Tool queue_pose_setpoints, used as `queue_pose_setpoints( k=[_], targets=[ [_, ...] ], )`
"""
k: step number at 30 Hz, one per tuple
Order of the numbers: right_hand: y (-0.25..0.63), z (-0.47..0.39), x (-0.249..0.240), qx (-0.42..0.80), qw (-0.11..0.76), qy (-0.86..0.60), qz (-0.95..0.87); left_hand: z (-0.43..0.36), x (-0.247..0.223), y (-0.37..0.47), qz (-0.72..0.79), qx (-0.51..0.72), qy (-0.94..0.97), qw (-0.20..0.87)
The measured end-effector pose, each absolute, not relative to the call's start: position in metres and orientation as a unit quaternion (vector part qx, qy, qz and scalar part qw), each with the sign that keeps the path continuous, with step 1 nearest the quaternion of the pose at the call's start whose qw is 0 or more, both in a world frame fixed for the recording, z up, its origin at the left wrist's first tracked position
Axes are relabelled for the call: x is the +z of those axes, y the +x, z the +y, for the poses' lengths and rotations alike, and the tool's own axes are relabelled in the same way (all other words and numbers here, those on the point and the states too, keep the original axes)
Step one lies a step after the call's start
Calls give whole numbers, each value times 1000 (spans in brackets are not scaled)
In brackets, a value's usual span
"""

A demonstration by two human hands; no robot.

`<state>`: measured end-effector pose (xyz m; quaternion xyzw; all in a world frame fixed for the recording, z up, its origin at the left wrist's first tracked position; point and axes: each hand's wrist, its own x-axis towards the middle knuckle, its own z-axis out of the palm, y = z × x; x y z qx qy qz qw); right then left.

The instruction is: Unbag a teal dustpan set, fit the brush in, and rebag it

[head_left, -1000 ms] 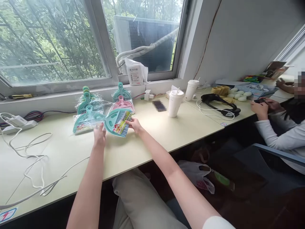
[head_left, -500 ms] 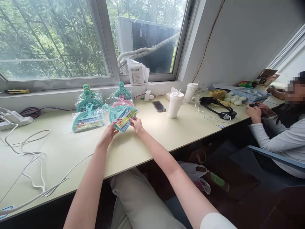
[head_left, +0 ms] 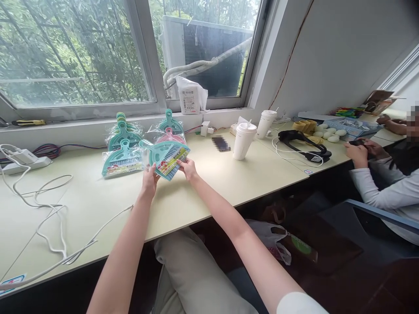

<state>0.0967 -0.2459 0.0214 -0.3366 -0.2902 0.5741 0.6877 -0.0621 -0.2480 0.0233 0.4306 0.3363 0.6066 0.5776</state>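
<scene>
Tilted above the table, a turquoise dustpan and brush set (head_left: 165, 158) in clear wrap is held between both hands. My left hand (head_left: 150, 179) grips its lower left edge, and my right hand (head_left: 187, 169) pinches its right side by the yellow label. Just left of it lies another turquoise dustpan set (head_left: 123, 161), with a row of similar wrapped sets (head_left: 122, 134) behind. A pink set (head_left: 169, 136) and a further turquoise set (head_left: 169, 122) are partly hidden behind the held one.
White cables (head_left: 59, 209) and a power strip (head_left: 28, 165) lie on the left. To the right are a phone (head_left: 221, 143), two white cups (head_left: 244, 141), a black headset (head_left: 304, 146) and pale egg-shaped things (head_left: 330, 134). A person (head_left: 386, 174) sits at far right holding a phone.
The held set is turned slightly, its pan facing me more, and my left hand has shifted a little along its edge. The whole view has moved slightly.
</scene>
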Motion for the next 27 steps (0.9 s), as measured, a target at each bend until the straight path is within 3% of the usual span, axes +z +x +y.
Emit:
queue_pose_setpoints(
  k=[4, 10, 13, 19, 24, 27],
  targets=[
    [94, -247, 24, 573, 695, -324, -289, -254, 26, -59, 352, 591, 444, 575],
    [103, -249, 28, 535, 734, -328, -258, -276, 34, -43, 317, 392, 540, 674],
    [103, -250, 30, 536, 730, -322, -276, -275, 36, -44, 318, 431, 524, 662],
    [91, -256, 31, 549, 708, -315, -314, -268, 37, -55, 357, 614, 460, 532],
    [87, -261, 34, 512, 750, -297, -296, -280, 42, -50, 264, 503, 480, 668],
    [91, -260, 36, 519, 763, -261, -281, -280, 44, -53, 191, 524, 450, 698]
  ],
)
